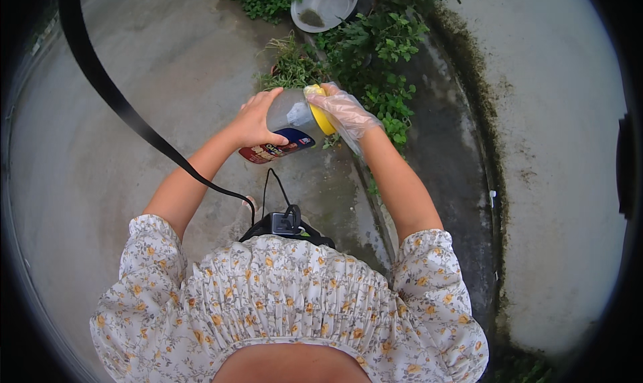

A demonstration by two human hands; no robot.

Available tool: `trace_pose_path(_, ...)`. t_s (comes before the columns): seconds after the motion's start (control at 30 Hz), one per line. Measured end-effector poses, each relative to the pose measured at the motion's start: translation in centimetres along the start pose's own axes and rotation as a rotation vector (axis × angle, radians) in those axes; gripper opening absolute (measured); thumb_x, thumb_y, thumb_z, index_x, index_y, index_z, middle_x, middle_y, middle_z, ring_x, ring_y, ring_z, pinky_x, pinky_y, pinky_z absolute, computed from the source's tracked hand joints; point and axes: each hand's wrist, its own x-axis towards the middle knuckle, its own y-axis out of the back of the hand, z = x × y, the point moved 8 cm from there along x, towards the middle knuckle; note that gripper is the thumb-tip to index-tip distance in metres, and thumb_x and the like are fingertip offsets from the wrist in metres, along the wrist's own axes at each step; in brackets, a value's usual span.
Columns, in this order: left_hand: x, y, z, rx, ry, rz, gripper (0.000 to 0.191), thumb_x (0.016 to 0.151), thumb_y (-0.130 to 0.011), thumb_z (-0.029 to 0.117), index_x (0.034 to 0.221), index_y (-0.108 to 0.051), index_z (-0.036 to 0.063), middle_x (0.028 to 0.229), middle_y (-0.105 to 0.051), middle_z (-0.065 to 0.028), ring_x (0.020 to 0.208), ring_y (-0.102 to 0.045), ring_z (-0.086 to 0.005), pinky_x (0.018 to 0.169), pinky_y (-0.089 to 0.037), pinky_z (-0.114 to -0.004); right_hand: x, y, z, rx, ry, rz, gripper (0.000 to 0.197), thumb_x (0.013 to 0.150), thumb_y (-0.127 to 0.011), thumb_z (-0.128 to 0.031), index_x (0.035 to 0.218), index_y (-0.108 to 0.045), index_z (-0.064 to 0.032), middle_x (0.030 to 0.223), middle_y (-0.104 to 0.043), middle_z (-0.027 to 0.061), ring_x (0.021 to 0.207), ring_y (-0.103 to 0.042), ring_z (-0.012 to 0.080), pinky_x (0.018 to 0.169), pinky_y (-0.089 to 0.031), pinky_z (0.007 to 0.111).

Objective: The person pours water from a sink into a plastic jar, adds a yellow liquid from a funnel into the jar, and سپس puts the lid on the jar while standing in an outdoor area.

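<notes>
A clear plastic jar with a printed label is held on its side in front of me. My left hand is bare and grips the jar's body near its base, thumb over the label. My right hand wears a clear disposable glove and is closed around the yellow screw lid at the jar's right end. The lid is on the jar. Something pale shows at the jar's clear wall; I cannot tell what it is.
Leafy plants grow beyond and right of the jar. A grey metal basin with some dark matter inside stands at the top. A low concrete edge runs along the ground. A black strap and cable hang at my front, beside a small device.
</notes>
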Motion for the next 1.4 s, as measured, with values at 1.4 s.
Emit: trace_pose_path(1.4,1.0,3.4,-4.6,0.055,-0.149,-0.003,0.108,0.052,-0.082,0.043,0.141,-0.031,0.0087,0.137,-0.04,-0.0171,0.128,-0.036,-0.0367,0.107,-0.028,-0.048,1.9,-3.0,-3.7,-0.708,0.308,-0.154,0.109,0.061,-0.08,-0.024,0.147,-0.016,-0.002,0.146,-0.029,0.0226,0.136,-0.03,0.0323,0.111,-0.027,0.034)
